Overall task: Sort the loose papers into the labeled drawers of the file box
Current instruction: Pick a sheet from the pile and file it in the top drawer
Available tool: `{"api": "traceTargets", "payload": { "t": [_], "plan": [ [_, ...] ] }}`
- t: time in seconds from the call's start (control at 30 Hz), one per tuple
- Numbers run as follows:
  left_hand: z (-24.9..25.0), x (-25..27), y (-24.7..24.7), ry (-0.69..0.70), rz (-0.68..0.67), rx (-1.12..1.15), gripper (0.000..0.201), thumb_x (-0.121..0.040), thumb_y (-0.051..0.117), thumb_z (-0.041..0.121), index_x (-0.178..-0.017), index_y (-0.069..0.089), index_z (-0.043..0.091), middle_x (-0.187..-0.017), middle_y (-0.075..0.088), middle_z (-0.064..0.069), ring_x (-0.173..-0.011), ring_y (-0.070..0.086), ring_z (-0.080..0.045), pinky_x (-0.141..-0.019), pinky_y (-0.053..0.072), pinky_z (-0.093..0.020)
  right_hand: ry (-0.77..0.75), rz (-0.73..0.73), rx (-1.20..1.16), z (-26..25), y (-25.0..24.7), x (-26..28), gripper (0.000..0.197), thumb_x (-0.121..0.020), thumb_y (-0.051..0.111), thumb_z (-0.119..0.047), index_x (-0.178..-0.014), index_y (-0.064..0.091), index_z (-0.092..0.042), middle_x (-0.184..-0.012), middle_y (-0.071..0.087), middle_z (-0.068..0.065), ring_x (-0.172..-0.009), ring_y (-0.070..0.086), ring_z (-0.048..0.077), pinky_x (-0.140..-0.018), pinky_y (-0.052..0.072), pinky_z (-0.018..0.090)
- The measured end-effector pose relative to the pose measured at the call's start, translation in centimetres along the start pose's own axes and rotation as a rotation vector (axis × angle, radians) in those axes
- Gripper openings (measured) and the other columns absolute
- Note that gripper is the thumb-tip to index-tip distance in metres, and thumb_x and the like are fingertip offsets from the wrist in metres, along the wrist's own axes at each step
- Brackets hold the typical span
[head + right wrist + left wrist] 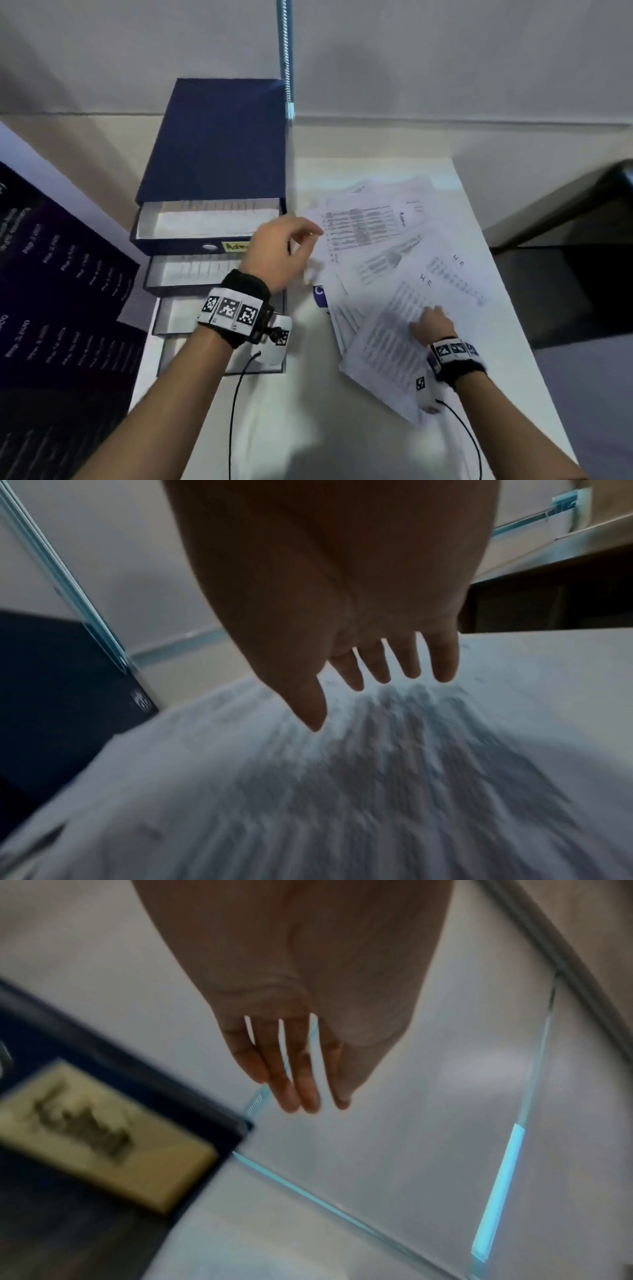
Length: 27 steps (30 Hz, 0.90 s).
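Left hand (279, 255) empty, fingers relaxed, reaching for the Admin sheet (363, 222); right hand (433, 323), fingers straight, pins the papers (387, 339) near the desk's right edge. Drawers (205, 219) pulled out, ready.

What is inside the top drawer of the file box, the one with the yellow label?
The top drawer is pulled out and shows white paper lying flat inside. How many sheets cannot be told. The left hand covers part of its yellow label and the drawer's front right corner.
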<state>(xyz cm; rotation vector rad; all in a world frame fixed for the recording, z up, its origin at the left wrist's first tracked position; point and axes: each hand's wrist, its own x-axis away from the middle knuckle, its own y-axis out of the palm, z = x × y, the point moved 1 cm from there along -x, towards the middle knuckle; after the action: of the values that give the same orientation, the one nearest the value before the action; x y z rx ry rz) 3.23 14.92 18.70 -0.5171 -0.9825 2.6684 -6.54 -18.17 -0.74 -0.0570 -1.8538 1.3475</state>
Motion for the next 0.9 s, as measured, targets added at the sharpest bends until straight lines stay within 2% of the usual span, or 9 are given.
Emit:
{"api": "traceTargets", "payload": {
  "t": [0.13, 0.2, 0.27, 0.37, 0.47, 0.5, 0.6, 0.77, 0.9],
  "plan": [
    [-0.5, 0.6, 12.5, -0.122, -0.497, 0.007, 0.019, -0.090, 0.064, 0.023, -0.107, 0.072, 0.026, -0.098, 0.070, 0.004, -0.089, 0.063, -0.012, -0.086, 0.052, -0.029, -0.154, 0.108, 0.014, 0.9, 3.9, 2.5, 0.046, -0.092, 0.052, -0.028, -0.135, 0.047, -0.012, -0.138, 0.044, 0.015, -0.122, 0.047, 0.037, -0.097, 0.046, 0.046],
    [-1.8, 1.5, 18.0, -0.266, -0.663, -0.110, 0.034, -0.091, 0.063, 0.026, -0.125, 0.064, 0.023, -0.117, 0.065, -0.001, -0.108, 0.061, -0.019, -0.097, 0.048, -0.032, -0.239, 0.092, -0.005, 1.7, 3.4, 2.8, 0.041, -0.094, 0.050, -0.029, -0.134, 0.052, -0.017, -0.134, 0.047, 0.012, -0.120, 0.048, 0.033, -0.098, 0.046, 0.043],
    [-3.1, 2.7, 22.1, -0.390, -0.748, -0.205, 0.049, -0.092, 0.063, 0.027, -0.139, 0.051, 0.017, -0.138, 0.053, -0.007, -0.126, 0.052, -0.025, -0.107, 0.042, -0.034, -0.191, 0.082, -0.096, 3.7, 1.9, 2.0, 0.047, -0.092, 0.057, -0.037, -0.136, 0.053, -0.020, -0.133, 0.045, 0.011, -0.120, 0.048, 0.030, -0.099, 0.047, 0.041],
    [-4.0, 3.3, 25.7, -0.359, -0.776, -0.391, 0.055, -0.089, 0.061, 0.030, -0.136, 0.045, 0.006, -0.149, 0.041, -0.014, -0.133, 0.043, -0.031, -0.110, 0.039, -0.039, 0.048, 0.162, -0.208, 7.9, -0.2, 0.2, 0.079, -0.077, 0.077, -0.046, -0.141, 0.041, -0.017, -0.135, 0.038, 0.016, -0.121, 0.046, 0.037, -0.096, 0.047, 0.045],
    [-3.6, 2.7, 27.6, -0.349, -0.726, -0.426, 0.068, -0.088, 0.062, 0.029, -0.145, 0.033, 0.007, -0.159, 0.025, -0.013, -0.142, 0.030, -0.033, -0.114, 0.035, -0.045, 0.142, 0.126, -0.387, 10.7, -0.4, -1.2, 0.104, -0.064, 0.089, -0.044, -0.144, 0.029, -0.014, -0.135, 0.037, 0.021, -0.117, 0.052, 0.042, -0.097, 0.046, 0.045],
    [-3.5, 2.3, 28.1, -0.352, -0.705, -0.417, 0.071, -0.087, 0.063, 0.028, -0.148, 0.030, 0.008, -0.158, 0.027, -0.014, -0.141, 0.032, -0.033, -0.113, 0.036, -0.046, 0.160, 0.113, -0.442, 11.4, 0.0, -1.8, 0.107, -0.062, 0.090, -0.043, -0.144, 0.028, -0.014, -0.134, 0.044, 0.023, -0.116, 0.055, 0.041, -0.097, 0.047, 0.045],
    [-2.8, 1.1, 29.0, -0.379, -0.635, -0.419, 0.066, -0.084, 0.066, 0.028, -0.140, 0.036, 0.014, -0.138, 0.048, -0.014, -0.123, 0.049, -0.033, -0.101, 0.047, -0.047, 0.190, 0.121, -0.614, 12.7, 0.6, -2.8, 0.089, -0.056, 0.092, -0.044, -0.127, 0.043, -0.020, -0.111, 0.068, 0.018, -0.098, 0.067, 0.031, -0.088, 0.056, 0.042],
    [-1.6, 0.8, 29.8, -0.421, -0.666, -0.593, 0.065, -0.079, 0.069, 0.043, -0.134, 0.047, 0.013, -0.145, 0.031, -0.012, -0.134, 0.034, -0.031, -0.106, 0.040, -0.043, 0.126, 0.099, -0.635, 11.9, 1.0, -2.6, 0.063, -0.062, 0.088, -0.050, -0.107, 0.063, -0.015, -0.096, 0.069, 0.004, -0.089, 0.067, 0.024, -0.075, 0.051, 0.029],
    [-1.2, 0.5, 30.0, -0.384, -0.672, -0.406, 0.055, -0.079, 0.072, 0.033, -0.125, 0.058, 0.007, -0.145, 0.035, -0.009, -0.137, 0.037, -0.028, -0.109, 0.041, -0.041, 0.140, 0.033, -0.663, 11.9, 1.4, -3.2, 0.038, -0.071, 0.083, -0.040, -0.093, 0.074, -0.010, -0.088, 0.074, 0.007, -0.075, 0.068, 0.023, -0.071, 0.056, 0.031]
  ]
}}
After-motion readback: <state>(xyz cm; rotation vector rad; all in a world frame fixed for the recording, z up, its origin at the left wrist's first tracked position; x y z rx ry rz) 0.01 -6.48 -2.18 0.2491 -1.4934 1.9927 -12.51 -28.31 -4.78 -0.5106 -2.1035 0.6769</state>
